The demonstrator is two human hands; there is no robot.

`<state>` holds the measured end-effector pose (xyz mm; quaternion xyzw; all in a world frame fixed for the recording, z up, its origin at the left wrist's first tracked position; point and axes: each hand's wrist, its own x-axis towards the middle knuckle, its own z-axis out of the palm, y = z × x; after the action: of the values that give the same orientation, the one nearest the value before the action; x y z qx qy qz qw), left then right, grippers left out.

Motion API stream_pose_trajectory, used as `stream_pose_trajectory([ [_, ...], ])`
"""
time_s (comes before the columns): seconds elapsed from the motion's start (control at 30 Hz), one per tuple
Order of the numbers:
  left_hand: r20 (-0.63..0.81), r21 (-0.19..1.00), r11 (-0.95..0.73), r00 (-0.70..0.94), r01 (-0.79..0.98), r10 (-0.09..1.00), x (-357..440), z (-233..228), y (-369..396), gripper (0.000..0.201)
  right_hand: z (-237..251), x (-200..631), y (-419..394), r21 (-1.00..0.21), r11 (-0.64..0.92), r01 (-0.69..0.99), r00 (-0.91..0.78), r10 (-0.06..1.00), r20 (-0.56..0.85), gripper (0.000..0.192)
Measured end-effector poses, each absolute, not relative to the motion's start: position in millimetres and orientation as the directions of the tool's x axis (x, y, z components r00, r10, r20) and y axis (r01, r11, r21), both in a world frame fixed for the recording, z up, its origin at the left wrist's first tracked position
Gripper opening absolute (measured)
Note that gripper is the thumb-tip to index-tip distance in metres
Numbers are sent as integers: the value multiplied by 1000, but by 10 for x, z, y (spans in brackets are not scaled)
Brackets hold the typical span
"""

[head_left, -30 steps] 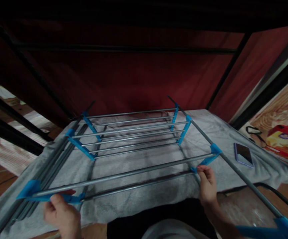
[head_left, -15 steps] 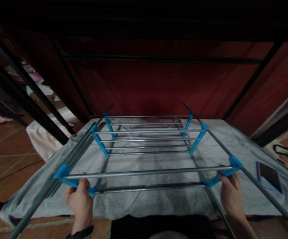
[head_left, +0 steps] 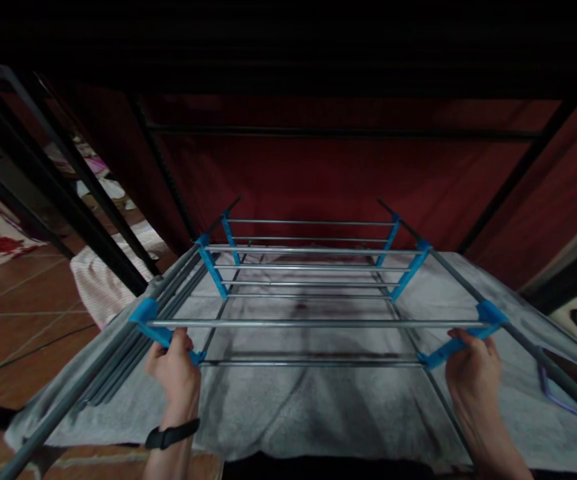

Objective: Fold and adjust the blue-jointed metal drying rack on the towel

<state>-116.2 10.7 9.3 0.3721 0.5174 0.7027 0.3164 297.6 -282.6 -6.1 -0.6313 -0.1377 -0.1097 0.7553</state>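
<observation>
A rack of grey metal tubes (head_left: 313, 324) joined by blue plastic brackets stretches away from me above a grey blanket. My left hand (head_left: 176, 377) is closed around the near left blue bracket (head_left: 145, 312); a black band circles that wrist. On the other side, my right hand (head_left: 474, 377) grips the near right blue bracket (head_left: 491, 313), with part of the bracket hidden behind the fingers. Two crossbars run between these brackets. Farther off, more blue brackets (head_left: 212, 267) carry several thin crossbars.
Loose grey tubes (head_left: 118, 367) lie along the left side of the grey blanket (head_left: 288, 413). A phone (head_left: 566, 377) rests at the right, partly behind a side tube. Black frame posts (head_left: 58, 180) stand at the left, and a dark red curtain (head_left: 288, 173) hangs behind.
Both hands have raised the rack a little, and its far end also sits higher against the curtain. The view has shifted, so most things appear farther right. Both grips stay the same.
</observation>
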Motion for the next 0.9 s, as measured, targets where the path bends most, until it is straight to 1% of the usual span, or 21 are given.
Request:
stream_pose_trajectory([
  [0.07,240,954,-297,-500,-37,832,-1062,115,229,36,-7,3064,-2702,-915,297,273,960,-27,278,18],
  [0.13,268,953,-304,-480,3,836,-970,110,355,39,24,3138,-2580,-904,369,214,975,-32,218,19],
  [0.3,248,966,-257,-449,41,858,-784,65,567,40,-8,3272,-2374,-911,379,164,985,-7,174,22],
  [0.43,221,975,-205,-422,83,880,-697,13,608,40,-68,3344,-2322,-909,387,154,987,-16,161,21],
  [0.53,190,982,-174,-411,77,892,-682,-70,601,40,-131,3366,-2327,-902,413,129,990,-2,141,20],
  [0.63,148,989,-136,-422,58,895,-690,-152,581,38,-216,3370,-2349,-887,444,127,990,-4,140,23],
  [0.73,121,993,-110,-434,52,893,-692,-186,558,34,-298,3377,-2371,-894,431,122,991,-9,131,22],
  [0.9,101,995,-81,-426,65,899,-675,-197,548,30,-391,3383,-2378,-942,295,162,987,-32,160,20],
])
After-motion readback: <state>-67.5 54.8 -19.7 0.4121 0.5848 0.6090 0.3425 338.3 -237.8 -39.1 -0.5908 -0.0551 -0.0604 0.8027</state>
